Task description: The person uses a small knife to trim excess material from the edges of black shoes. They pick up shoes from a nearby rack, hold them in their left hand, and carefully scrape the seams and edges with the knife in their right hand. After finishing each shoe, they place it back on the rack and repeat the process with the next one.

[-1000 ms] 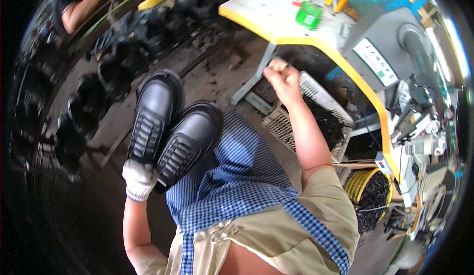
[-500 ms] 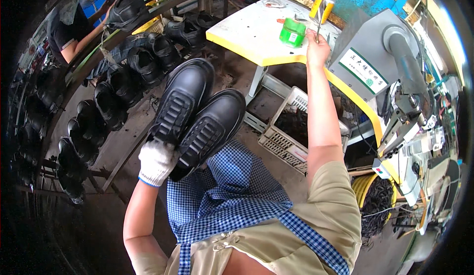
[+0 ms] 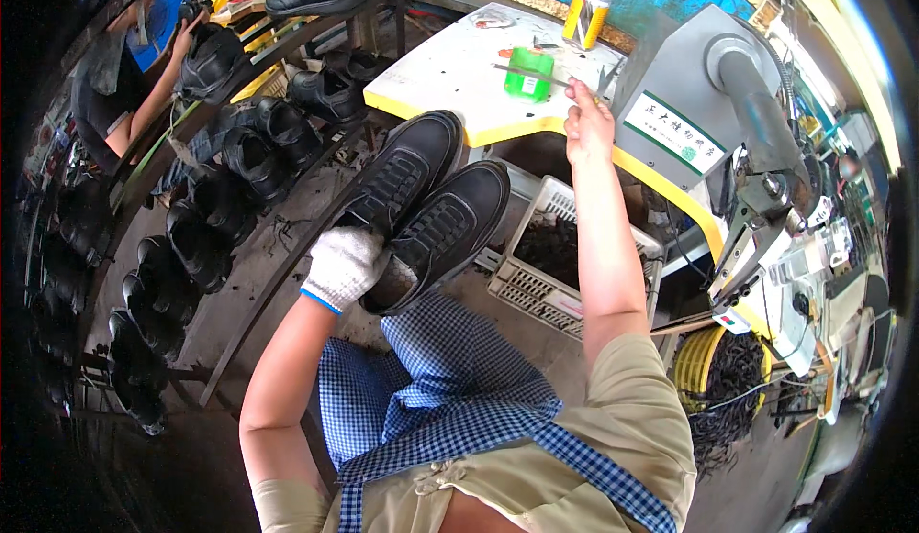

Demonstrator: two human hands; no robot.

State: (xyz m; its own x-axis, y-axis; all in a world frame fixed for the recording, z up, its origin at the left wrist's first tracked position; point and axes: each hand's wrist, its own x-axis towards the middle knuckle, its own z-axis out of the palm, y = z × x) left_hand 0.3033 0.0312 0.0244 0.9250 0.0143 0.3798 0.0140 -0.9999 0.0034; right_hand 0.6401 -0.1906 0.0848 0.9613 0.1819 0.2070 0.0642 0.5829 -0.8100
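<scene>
My left hand (image 3: 346, 267), in a white knitted glove, grips a pair of black lace-up shoes by their heel ends. The left shoe (image 3: 421, 155) and the right shoe (image 3: 458, 217) sit side by side above my lap, toes pointing away. My bare right hand (image 3: 589, 123) is raised over the front edge of the white worktable (image 3: 436, 69), closed around a thin, grey, blade-like tool (image 3: 529, 73). The tool points left, passing in front of a bright green container (image 3: 526, 88). Its exact kind is not clear.
Racks of black shoes (image 3: 254, 160) stand at left; another person's arm (image 3: 153, 102) reaches beyond them. A yellow can (image 3: 586, 18) stands on the table beside a grey machine (image 3: 670, 102). Underneath is a crate of dark scraps (image 3: 550, 251); a yellow basket (image 3: 704, 361) stands at right.
My left hand has moved the shoes to the right and tilted them that way. The tool in my right hand has swung from upright to nearly level, pointing left. The whole view has shifted slightly.
</scene>
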